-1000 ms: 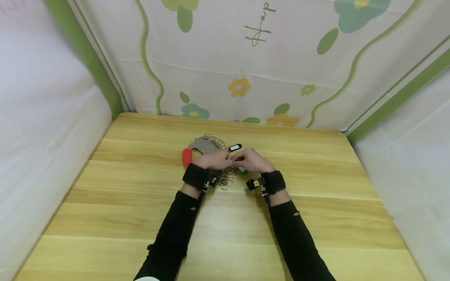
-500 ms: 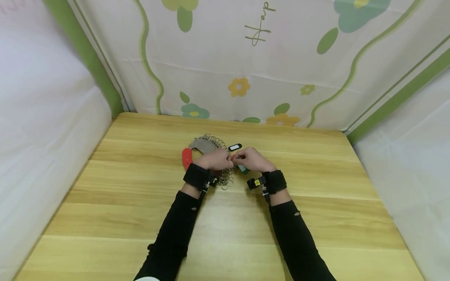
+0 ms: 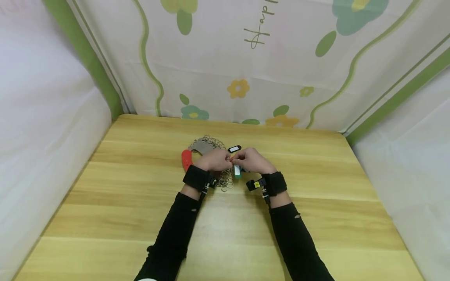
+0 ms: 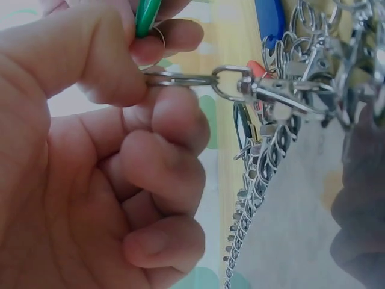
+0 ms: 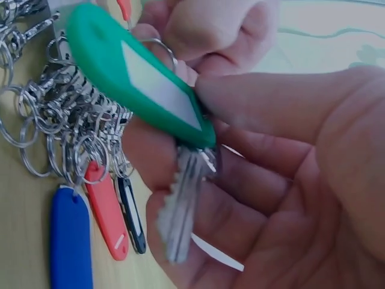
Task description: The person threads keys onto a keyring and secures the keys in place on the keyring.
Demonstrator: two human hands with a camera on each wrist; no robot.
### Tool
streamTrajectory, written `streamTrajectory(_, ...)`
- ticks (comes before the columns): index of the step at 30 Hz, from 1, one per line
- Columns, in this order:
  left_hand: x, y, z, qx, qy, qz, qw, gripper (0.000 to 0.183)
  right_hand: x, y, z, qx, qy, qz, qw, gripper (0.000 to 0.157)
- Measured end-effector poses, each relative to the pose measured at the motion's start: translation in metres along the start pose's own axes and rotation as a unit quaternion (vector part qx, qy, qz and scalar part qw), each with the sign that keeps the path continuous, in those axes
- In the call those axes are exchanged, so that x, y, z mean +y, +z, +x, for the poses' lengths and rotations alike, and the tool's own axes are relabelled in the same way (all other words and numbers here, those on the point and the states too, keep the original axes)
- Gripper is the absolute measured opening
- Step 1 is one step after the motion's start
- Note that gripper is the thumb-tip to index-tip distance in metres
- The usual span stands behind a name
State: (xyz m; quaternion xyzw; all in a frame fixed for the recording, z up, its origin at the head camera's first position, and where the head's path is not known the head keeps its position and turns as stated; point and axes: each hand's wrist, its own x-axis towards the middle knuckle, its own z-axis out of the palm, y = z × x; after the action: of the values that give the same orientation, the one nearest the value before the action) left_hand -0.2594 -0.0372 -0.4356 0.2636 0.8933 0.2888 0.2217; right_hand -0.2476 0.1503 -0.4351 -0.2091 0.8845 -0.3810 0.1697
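My left hand (image 3: 215, 160) pinches a split ring (image 4: 180, 79) between thumb and index finger. That ring is linked to a metal swivel clasp (image 4: 274, 96), one of several along the curved grey plate (image 3: 203, 146). My right hand (image 3: 254, 160) holds a green key tag (image 5: 144, 84) between thumb and fingers, with a silver key (image 5: 183, 201) hanging below it. A thin wire ring (image 5: 169, 50) spans from the tag towards the left fingers in the right wrist view. Both hands' fingertips meet close together, hiding part of the rings in the head view.
A red curved handle (image 3: 186, 160) lies left of my left hand. Blue (image 5: 71, 241), red (image 5: 107, 211) and black (image 5: 132, 214) key tags hang from rings on the clasps. The wooden table (image 3: 225, 234) has a patterned cloth wall (image 3: 211, 58) behind it.
The green tag has swung from under the right fingers to hang between the hands, towards my body. Both hands have stayed almost in place.
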Motion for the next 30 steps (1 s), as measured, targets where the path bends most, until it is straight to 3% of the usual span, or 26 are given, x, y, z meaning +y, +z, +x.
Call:
streamTrajectory(10,0.0,-0.001,0.002,0.012,0.012,0.013,0.9998,0.031,-0.003,0.006,0.005,0.031,0.001,-0.014,0.999,0.013)
streamTrajectory(19,-0.002,0.001,0.002,0.02,0.009,0.016,0.9996,0.031,0.002,0.007,0.003,0.025,0.012,0.021,0.999,0.013)
streamTrajectory(30,-0.001,0.004,0.004,0.014,0.007,0.029,0.9995,0.036,0.002,0.013,0.006,0.025,0.001,-0.002,1.0,0.009)
